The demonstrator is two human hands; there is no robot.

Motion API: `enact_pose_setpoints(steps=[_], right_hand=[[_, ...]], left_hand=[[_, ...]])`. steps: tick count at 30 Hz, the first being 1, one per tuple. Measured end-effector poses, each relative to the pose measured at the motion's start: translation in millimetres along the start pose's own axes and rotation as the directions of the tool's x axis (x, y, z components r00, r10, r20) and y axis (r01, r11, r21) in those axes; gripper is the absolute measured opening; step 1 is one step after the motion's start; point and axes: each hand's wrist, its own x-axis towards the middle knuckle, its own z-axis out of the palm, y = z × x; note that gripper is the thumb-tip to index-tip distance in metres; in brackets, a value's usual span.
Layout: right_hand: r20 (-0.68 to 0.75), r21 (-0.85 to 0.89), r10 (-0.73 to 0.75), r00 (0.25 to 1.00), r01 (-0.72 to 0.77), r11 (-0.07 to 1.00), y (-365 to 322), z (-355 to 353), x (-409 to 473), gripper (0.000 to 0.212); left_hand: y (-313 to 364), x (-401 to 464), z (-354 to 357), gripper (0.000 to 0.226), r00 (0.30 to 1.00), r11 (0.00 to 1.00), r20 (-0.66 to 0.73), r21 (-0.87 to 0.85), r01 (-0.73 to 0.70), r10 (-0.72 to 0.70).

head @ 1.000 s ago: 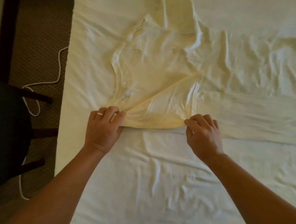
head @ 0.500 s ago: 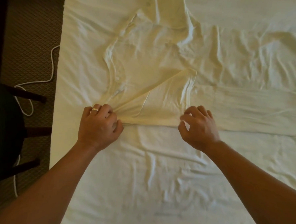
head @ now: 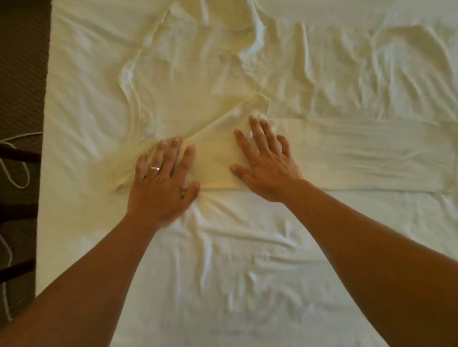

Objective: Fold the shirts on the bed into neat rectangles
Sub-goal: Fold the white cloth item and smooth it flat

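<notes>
A wide bed covered with a rumpled white sheet fills nearly the whole frame; its left edge runs down the left side of the picture, and beyond it lies dark patterned carpet. On that strip of floor a white cord loops and trails toward the lower left, crossing dark chair legs.

A pale yellow shirt lies spread on the sheet in the upper middle of the frame, with one sleeve stretched flat toward the right edge. A corner of the cloth is folded over into a triangular flap at the centre. The left hand, with a ring on one finger, lies flat with fingers spread on the shirt's near left part; it grasps nothing. The right hand likewise presses flat, fingers straight and splayed, on the flap and the start of the sleeve, holding nothing.

The shirt's top runs out of the frame at the upper edge, and its colour is so close to the sheet's that its outline on the right is hard to trace. The chair is cut off at the left edge.

Open sheet lies below the hands and across the upper right.
</notes>
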Motion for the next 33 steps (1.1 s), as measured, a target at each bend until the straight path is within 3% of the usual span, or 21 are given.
enact_pose_setpoints(steps=[2,5,11,17,20,24,27,30,33], right_hand=[[-0.058,-0.008,-0.006,0.998,0.005,1.0,27.0,-1.8,-27.0,0.077],[-0.052,-0.072,0.048,0.997,-0.052,0.996,81.2,4.2,-78.1,0.083],[-0.14,-0.159,0.208,0.968,-0.229,0.96,180.2,7.2,-138.2,0.066],[-0.115,-0.198,0.383,0.917,-0.399,0.895,243.9,3.4,-149.7,0.065],[-0.068,-0.195,0.449,0.891,-0.453,0.87,263.0,3.6,-148.2,0.072],[-0.003,-0.215,0.432,0.902,-0.422,0.881,273.1,-2.4,-151.9,0.072],[0.023,-0.251,0.42,0.907,-0.401,0.881,267.9,-12.8,-169.8,0.069],[0.059,-0.296,0.415,0.908,-0.381,0.876,257.1,-16.0,-201.4,0.066],[0.114,-0.313,0.426,0.898,-0.374,0.873,244.8,-8.7,-241.7,0.061]], left_hand=[[15.3,-2.1,-10.9,0.078,0.999,0.999,-0.043,-0.015,-0.032,0.031],[43.3,3.2,-18.8,0.077,0.987,0.987,0.009,-0.03,-0.158,0.158],[76.3,28.1,-26.8,0.081,0.977,0.997,0.202,0.0,-0.072,0.07],[79.7,31.4,-24.1,0.075,0.979,0.991,0.163,0.032,-0.131,0.124],[80.3,29.4,-28.5,0.076,0.982,0.993,0.152,0.016,-0.117,0.113],[78.4,26.1,-36.7,0.081,0.984,0.996,0.155,-0.012,-0.084,0.085],[82.2,15.4,-48.4,0.085,0.979,0.989,0.148,0.041,-0.145,0.138],[92.2,-16.4,-57.1,0.069,0.965,0.971,0.166,0.093,-0.219,0.202],[105.6,-59.3,-66.2,0.067,0.951,0.959,0.187,0.096,-0.267,0.246]])
